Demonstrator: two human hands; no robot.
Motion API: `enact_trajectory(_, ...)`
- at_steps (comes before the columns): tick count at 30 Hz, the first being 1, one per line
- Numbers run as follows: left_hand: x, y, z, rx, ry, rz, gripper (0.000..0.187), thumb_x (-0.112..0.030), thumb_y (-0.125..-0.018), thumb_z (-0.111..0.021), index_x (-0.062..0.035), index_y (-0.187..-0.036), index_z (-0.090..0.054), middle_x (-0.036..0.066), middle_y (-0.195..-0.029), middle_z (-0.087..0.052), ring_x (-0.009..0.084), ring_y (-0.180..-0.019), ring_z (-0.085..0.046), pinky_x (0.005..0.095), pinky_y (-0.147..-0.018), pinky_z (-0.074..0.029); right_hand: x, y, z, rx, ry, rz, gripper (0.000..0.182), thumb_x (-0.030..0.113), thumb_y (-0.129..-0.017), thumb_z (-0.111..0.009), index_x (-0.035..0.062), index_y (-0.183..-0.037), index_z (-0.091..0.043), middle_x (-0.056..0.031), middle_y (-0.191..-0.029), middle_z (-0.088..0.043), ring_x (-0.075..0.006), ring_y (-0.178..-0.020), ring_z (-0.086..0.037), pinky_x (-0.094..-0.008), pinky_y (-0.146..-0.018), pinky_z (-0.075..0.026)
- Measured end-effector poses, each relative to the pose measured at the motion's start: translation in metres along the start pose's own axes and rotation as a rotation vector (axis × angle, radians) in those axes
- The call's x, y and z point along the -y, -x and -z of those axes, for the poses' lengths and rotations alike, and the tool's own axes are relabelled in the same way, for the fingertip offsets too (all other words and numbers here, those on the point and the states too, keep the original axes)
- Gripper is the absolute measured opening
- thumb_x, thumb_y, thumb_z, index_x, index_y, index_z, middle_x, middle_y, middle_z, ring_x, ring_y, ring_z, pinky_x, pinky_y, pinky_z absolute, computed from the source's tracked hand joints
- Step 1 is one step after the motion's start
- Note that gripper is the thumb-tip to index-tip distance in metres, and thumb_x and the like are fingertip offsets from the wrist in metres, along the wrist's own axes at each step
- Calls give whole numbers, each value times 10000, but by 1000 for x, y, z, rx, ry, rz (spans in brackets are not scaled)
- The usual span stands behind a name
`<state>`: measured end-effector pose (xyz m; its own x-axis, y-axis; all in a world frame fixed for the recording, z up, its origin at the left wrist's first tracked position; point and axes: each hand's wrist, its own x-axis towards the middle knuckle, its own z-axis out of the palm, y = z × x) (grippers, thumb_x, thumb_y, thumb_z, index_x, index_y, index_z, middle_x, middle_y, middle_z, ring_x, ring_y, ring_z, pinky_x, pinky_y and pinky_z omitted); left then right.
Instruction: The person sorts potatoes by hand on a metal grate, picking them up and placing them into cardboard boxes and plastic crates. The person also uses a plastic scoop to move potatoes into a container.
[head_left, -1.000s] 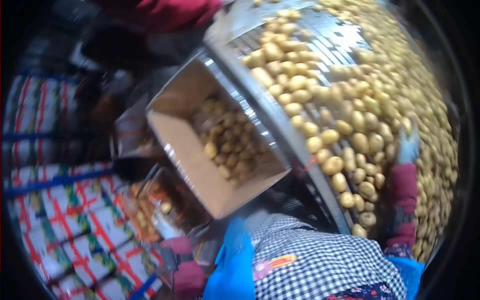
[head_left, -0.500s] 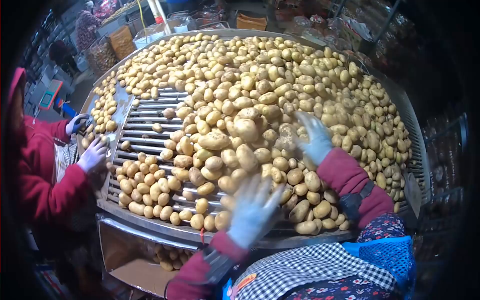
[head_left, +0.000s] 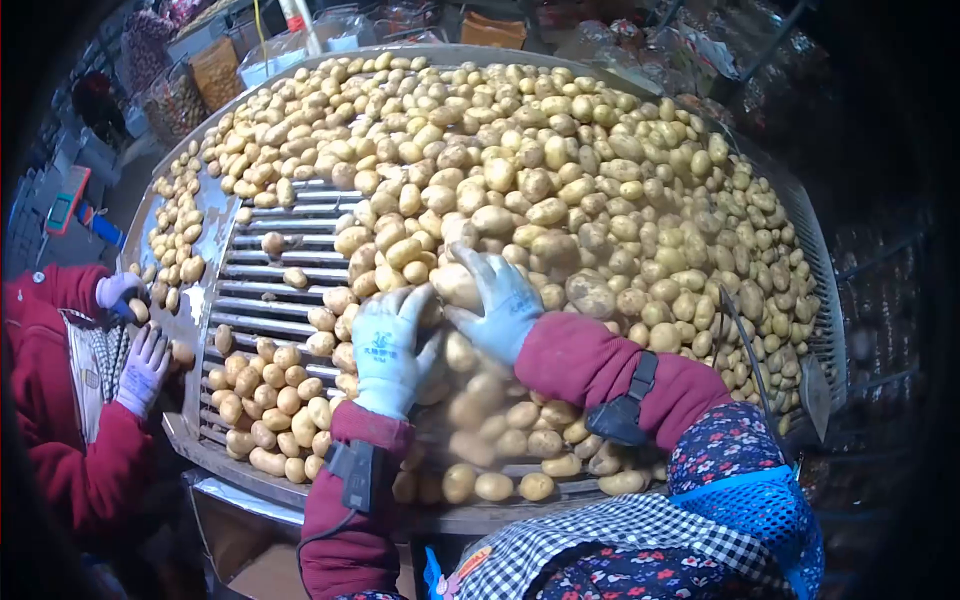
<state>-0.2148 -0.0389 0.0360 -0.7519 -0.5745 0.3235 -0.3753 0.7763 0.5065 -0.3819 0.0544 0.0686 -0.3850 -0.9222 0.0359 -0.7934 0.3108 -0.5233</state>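
Potatoes (head_left: 490,220) cover most of a slatted metal sorting table. My left hand (head_left: 388,350), in a pale blue glove, reaches over the pile with its fingers apart and thumb out, touching potatoes; what lies under its palm is hidden. Close on its right, my right hand (head_left: 500,305), gloved the same way, has thumb and forefinger around a large potato (head_left: 455,287). Several potatoes (head_left: 472,415) just below my hands are smeared by motion. Bare slats (head_left: 270,260) show left of the pile.
At the left edge a co-worker in a red sleeve (head_left: 90,460) has gloved hands near a metal side tray (head_left: 212,220) bearing potatoes. A cardboard box (head_left: 265,570) sits under the near edge. A flat metal blade (head_left: 815,398) is at right; filled sacks (head_left: 175,105) stand behind.
My left hand has moved left and up onto the pile. My right hand has come left and down, around a potato. Potatoes near the front edge have shifted, and the view has moved slightly.
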Motion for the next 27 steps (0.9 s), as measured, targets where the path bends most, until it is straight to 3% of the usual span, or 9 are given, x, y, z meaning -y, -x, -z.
enact_trajectory(6,84,-9,22,-226,-188,114,686,-132,-730,-779,-127,-1370,-532,132,-1187,-615,348,-1081,-566,457,-985,-432,34,-58,-43,79,-145,-45,751,430,-865,-709,183,-1496,-387,-197,-1384,-523,-391,-1268,-525,-465,-1081,-415)
enact_trajectory(12,162,-9,45,-259,-220,368,786,-131,-761,-787,-162,-1470,-449,173,-1223,-619,359,-1145,-576,449,-1007,-437,67,-110,-78,180,-39,216,797,469,-828,-724,274,-1512,-365,-211,-1344,-549,-382,-1215,-578,-491,-1011,-476)
enact_trajectory(14,165,-4,55,-179,-254,461,773,-155,-765,-791,-141,-1462,-459,179,-1235,-623,365,-1151,-579,453,-1008,-446,60,-122,-96,149,-251,202,756,456,-842,-732,195,-1483,-429,-200,-1278,-608,-329,-1161,-627,-436,-978,-506)
enact_trajectory(16,134,7,72,-343,-25,517,691,-161,-806,-778,-32,-1417,-483,184,-1343,-594,324,-1245,-566,406,-1066,-434,61,-115,-87,216,-881,21,687,435,-877,-727,67,-1412,-505,-175,-1181,-667,-254,-1056,-669,-363,-920,-533)
enact_trajectory(17,123,17,76,-428,139,466,670,-162,-813,-775,-40,-1408,-492,171,-1269,-616,315,-1139,-600,383,-1005,-465,60,-110,-89,115,-1064,85,651,435,-901,-727,-10,-1343,-554,-141,-1127,-687,-160,-958,-658,-288,-818,-542)
enact_trajectory(19,90,37,86,-493,661,501,589,-165,-848,-760,-25,-1366,-517,126,-1134,-648,264,-990,-637,343,-900,-509,66,-79,-62,368,-1375,-90,683,609,-910,-629,9,-1237,-629,-137,-946,-728,-163,-698,-678,-259,-599,-526)
enact_trajectory(21,58,59,90,-431,1189,566,518,-364,-935,-634,-13,-1309,-559,60,-1006,-655,165,-855,-616,281,-759,-502,61,-63,-61,547,-1619,-259,725,632,-880,-649,46,-1301,-580,-117,-1025,-705,-198,-811,-677,-305,-653,-543)
enact_trajectory(24,27,88,82,-315,1583,616,765,-707,-969,-393,-44,-1294,-593,5,-894,-629,104,-696,-548,207,-628,-446,57,-30,-43,771,-1818,-378,786,657,-841,-675,96,-1372,-526,-98,-1118,-678,-239,-942,-677,-360,-731,-567)
enact_trajectory(27,-6,115,67,-553,1776,786,773,-684,-963,-450,-27,-1364,-525,8,-915,-598,111,-777,-547,243,-669,-463,40,-5,-26,496,-1743,-287,789,591,-823,-741,116,-1400,-485,-116,-1185,-647,-258,-998,-669,-398,-820,-582)
